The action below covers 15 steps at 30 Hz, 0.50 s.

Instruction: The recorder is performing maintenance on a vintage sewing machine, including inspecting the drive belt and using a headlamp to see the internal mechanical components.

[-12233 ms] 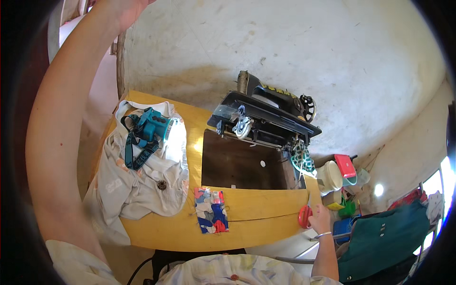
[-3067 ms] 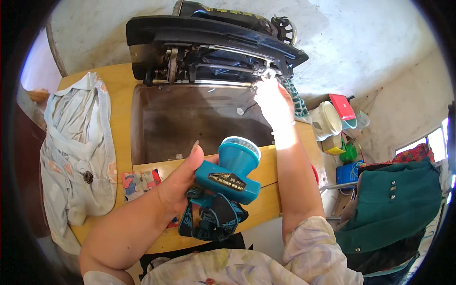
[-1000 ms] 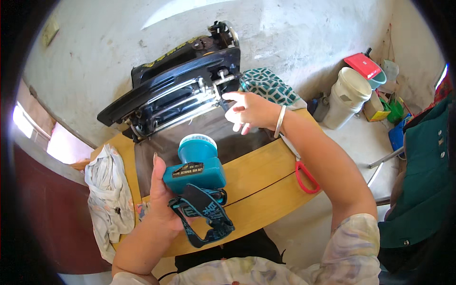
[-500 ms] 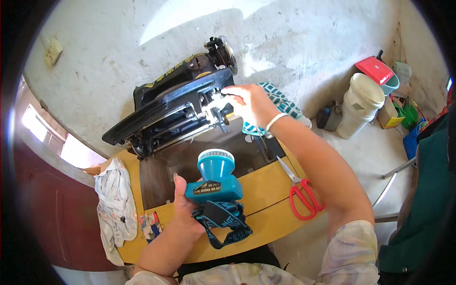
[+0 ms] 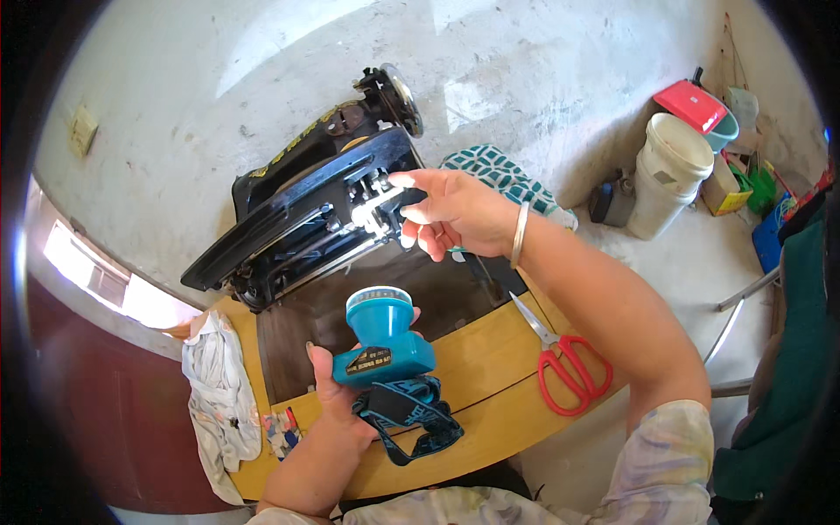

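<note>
My left hand (image 5: pixel 337 394) is wrapped round a teal headlamp (image 5: pixel 385 346), its round lamp head facing up toward the machine. The black and blue patterned strap (image 5: pixel 407 416) dangles below it. Beyond it, a black sewing machine (image 5: pixel 306 166) lies tipped back on its table, its underside with metal rods and levers facing me. My right hand (image 5: pixel 459 210), with a bangle on the wrist, is at the bright metal linkage (image 5: pixel 376 210). Its index fingertip appears to touch the linkage; thumb and fingers are apart, holding nothing I can see.
Red-handled scissors (image 5: pixel 569 367) lie half open on the yellow tabletop (image 5: pixel 490 420), right of the dark opening. A white cloth (image 5: pixel 223 394) hangs over the left edge beside fabric scraps (image 5: pixel 280 430). Patterned cloth (image 5: pixel 503 175) is behind my right hand; white buckets (image 5: pixel 669 175) stand far right.
My right hand has shifted slightly down relative to the linkage, its fingers spreading. The headlamp has moved slightly left and down in my left hand. The whole view has shifted a little.
</note>
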Tool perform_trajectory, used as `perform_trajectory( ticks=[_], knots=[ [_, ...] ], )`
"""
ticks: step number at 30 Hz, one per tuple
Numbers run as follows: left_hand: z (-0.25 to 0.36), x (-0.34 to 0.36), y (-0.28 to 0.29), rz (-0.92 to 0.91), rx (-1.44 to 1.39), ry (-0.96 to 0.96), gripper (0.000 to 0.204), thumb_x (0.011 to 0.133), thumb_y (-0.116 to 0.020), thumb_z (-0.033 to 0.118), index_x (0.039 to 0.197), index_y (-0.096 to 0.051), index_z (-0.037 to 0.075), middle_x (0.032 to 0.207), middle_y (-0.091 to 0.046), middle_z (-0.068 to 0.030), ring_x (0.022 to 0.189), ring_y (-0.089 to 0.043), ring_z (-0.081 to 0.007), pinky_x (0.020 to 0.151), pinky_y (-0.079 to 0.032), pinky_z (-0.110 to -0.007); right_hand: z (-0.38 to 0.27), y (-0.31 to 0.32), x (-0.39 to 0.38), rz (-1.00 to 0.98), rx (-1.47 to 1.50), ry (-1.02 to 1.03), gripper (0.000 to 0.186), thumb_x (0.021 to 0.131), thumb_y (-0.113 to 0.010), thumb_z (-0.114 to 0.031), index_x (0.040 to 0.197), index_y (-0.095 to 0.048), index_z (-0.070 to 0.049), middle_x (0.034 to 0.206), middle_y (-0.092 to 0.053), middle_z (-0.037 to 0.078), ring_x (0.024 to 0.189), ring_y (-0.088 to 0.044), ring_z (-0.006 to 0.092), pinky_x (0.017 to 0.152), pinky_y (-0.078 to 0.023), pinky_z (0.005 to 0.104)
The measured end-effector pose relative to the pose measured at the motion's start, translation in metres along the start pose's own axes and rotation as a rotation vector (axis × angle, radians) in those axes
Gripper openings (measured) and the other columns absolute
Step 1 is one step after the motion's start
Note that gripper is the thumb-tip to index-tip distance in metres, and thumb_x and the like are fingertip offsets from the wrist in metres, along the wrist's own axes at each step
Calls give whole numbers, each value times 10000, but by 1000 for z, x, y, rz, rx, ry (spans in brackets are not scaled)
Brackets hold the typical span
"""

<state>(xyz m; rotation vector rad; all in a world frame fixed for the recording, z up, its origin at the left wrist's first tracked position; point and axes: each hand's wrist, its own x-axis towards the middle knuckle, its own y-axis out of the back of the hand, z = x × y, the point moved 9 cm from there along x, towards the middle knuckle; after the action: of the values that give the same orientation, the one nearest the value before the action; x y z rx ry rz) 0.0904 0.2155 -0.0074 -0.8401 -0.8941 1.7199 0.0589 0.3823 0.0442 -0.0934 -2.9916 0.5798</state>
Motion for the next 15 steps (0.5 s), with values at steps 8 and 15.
perform_trajectory(
  ticks=[8, 15],
  knots=[
    [-10, 14, -24, 84, -98, 41, 1071, 558, -571, 721, 1322, -214, 61, 1240, -414, -171, 1010, -505, -328, 789, -467, -455, 9, 25, -14, -20, -427, -2, 187, 798, -542, -114, 941, -578, 0, 646, -578, 54, 463, -510, 72, 431, -415, 199],
    [-25, 20, -33, 49, -11, 100, 1058, 544, -521, 755, 1304, -260, 68, 1230, -426, -134, 1056, -469, -320, 882, -403, -456, 31, 40, -17, 152, -224, 150, 98, 795, -540, -93, 809, -580, -5, 602, -567, 39, 453, -483, 59, 401, -366, 189]
  ],
)
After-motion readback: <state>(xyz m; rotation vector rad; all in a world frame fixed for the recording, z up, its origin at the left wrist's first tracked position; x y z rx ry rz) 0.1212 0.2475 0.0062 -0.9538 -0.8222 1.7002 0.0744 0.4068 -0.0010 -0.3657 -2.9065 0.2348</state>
